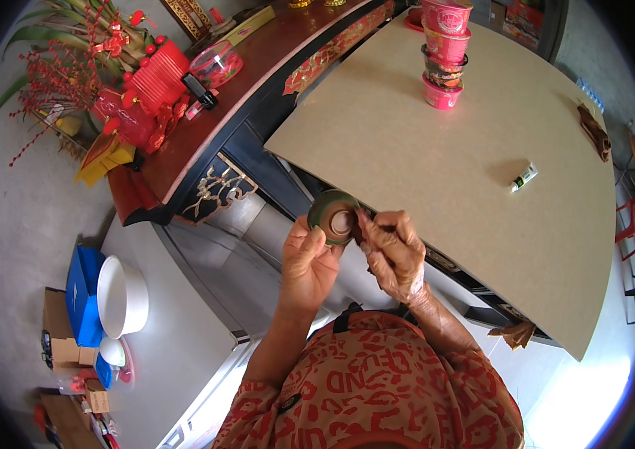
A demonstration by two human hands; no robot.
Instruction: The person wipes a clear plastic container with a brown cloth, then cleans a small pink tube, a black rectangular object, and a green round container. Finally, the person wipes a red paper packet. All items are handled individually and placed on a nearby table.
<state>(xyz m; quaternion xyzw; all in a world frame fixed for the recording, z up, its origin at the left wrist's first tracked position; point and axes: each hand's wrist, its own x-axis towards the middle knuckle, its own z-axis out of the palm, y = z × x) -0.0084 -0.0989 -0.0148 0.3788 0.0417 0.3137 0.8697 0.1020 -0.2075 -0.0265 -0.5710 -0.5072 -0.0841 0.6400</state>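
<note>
In front of my chest, above the gap beside the beige table, my left hand [308,258] grips a small round bowl [325,203] by its edge. The bowl is green and brown, tilted so that a pale ringed circle shows at its middle. On the bowl's right side, my right hand [394,254] is closed, with its fingers bent against the rim. A dark reddish-brown patch shows between those fingers and the bowl. Whether it is a cloth or part of the fingers I cannot tell.
The beige table [504,247] bears a stack of pink cups [446,45], a small white-and-green tube [524,177] and a crumpled brown thing [594,133]. Red ornaments [160,78] crowd the dark altar table [220,112]. A white basin [123,297] stands on the grey counter [175,329].
</note>
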